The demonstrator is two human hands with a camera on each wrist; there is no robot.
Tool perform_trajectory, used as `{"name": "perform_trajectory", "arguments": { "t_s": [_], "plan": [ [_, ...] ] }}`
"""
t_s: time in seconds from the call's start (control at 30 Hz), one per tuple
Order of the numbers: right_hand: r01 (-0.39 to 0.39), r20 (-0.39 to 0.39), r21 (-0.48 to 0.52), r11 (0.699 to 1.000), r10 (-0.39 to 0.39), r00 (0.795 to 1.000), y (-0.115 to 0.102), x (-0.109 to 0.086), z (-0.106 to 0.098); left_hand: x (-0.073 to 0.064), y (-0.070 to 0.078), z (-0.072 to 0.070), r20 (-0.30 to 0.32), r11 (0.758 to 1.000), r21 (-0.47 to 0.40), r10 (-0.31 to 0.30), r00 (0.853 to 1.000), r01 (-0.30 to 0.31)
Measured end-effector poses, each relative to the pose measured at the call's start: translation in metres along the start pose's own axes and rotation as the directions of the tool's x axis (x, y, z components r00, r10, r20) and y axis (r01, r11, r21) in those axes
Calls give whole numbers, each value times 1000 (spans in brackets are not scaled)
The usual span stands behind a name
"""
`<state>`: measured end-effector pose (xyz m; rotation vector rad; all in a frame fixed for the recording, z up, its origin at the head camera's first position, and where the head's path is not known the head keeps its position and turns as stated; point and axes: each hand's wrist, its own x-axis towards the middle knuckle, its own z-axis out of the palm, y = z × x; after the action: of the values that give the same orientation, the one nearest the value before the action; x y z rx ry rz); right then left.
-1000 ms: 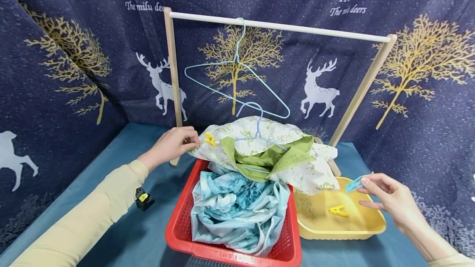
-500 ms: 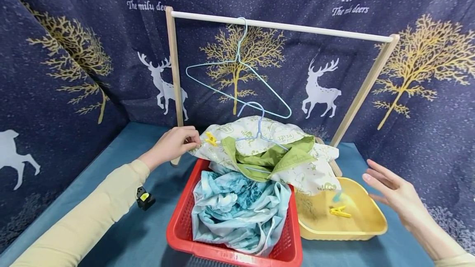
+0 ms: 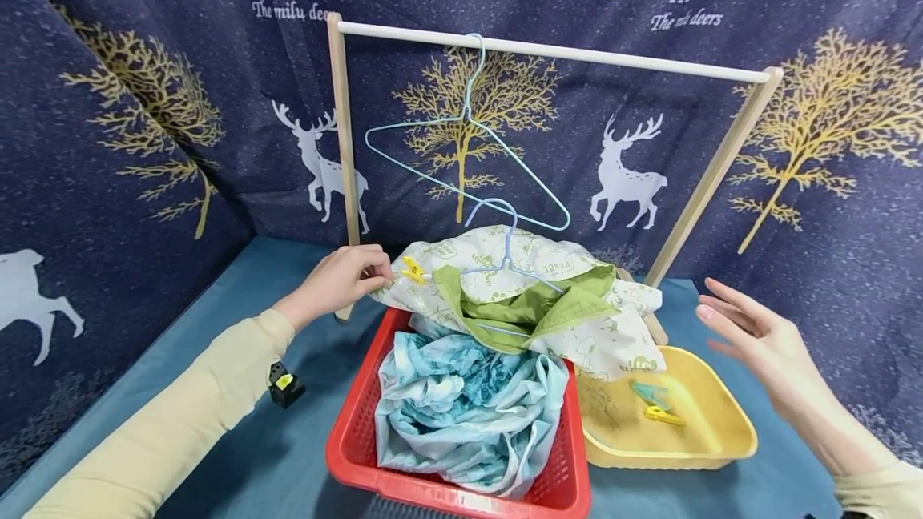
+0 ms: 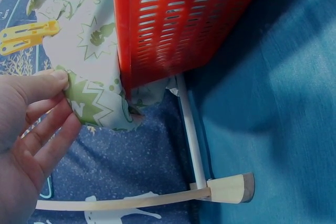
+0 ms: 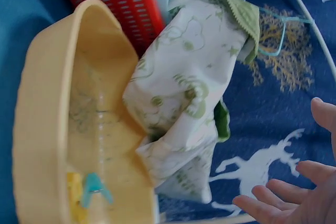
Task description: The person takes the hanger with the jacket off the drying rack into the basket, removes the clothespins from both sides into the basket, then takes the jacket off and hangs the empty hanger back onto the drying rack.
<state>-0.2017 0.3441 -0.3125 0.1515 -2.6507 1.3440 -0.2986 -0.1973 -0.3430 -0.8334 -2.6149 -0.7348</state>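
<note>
A white jacket with green print and green lining (image 3: 598,343) lies over the back of the red basket, a blue hanger (image 3: 508,245) inside its neck. My left hand (image 3: 346,279) pinches the end of its left-hand sleeve between thumb and fingers; a yellow clothespin (image 4: 29,36) is clipped close by on the fabric. My right hand (image 3: 767,347), fingers spread and holding nothing, is raised beside the yellow tub (image 3: 667,459). In that tub a teal clothespin (image 5: 94,188) lies against another yellow clothespin (image 3: 663,416).
The red basket (image 3: 425,484) holds crumpled light-blue clothing (image 3: 469,415). Behind stands a wooden rack with a white rod (image 3: 577,53), from which an empty teal hanger (image 3: 469,114) hangs. A printed navy cloth (image 3: 238,102) forms the backdrop.
My right hand has let go of the teal clothespin, which dropped into the yellow tub, and has moved up slightly. The left hand keeps its pinch on the sleeve.
</note>
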Motion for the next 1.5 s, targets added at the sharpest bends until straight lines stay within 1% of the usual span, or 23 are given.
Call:
{"name": "perform_trajectory", "arguments": {
  "t_s": [0.17, 0.27, 0.43, 0.5, 0.63, 0.77, 0.9, 1.03, 1.13, 1.3, 1.5],
  "plan": [
    [50, 12, -57, 997, -49, 999, -19, 4, 6, 0, -1, 0, -3, 1000, 6, 17, 1000, -17],
    [66, 9, -109, 992, -65, 998, -29, 7, 10, 0, -1, 0, -2, 1000, 6, 12, 1000, -12],
    [75, -24, -235, 969, -83, 996, -45, 12, 17, 0, 0, 1, -3, 1000, -1, 7, 1000, -7],
    [86, -32, -261, 962, -97, 995, -52, 14, 21, 0, 0, 1, -2, 1000, -1, 5, 1000, -5],
    [123, -32, -252, 960, -136, 990, -70, 15, 31, 0, 0, 0, -1, 1000, 1, -11, 1000, 11],
    [177, -27, -216, 960, -187, 982, -90, 16, 44, -1, 0, -1, -1, 1000, 0, -16, 1000, 16],
    [242, -36, -177, 954, -252, 967, -108, 17, 58, -1, 0, -1, 2, 1000, -4, -16, 1000, 16],
    [287, -68, -178, 941, -303, 951, -123, 16, 73, -1, -1, 1, -4, 1000, 2, -17, 1000, 17],
    [304, -90, -158, 939, -321, 943, -130, 16, 84, -1, -1, 3, -8, 1000, 10, -14, 1000, 14],
    [337, -103, -110, 935, -348, 932, -134, 18, 101, -1, -1, 4, -15, 1000, 18, -10, 1000, 10],
    [397, -121, -117, 910, -410, 904, -137, 20, 115, -3, -1, 5, -25, 1000, 20, -11, 1000, 12]
  ]
}}
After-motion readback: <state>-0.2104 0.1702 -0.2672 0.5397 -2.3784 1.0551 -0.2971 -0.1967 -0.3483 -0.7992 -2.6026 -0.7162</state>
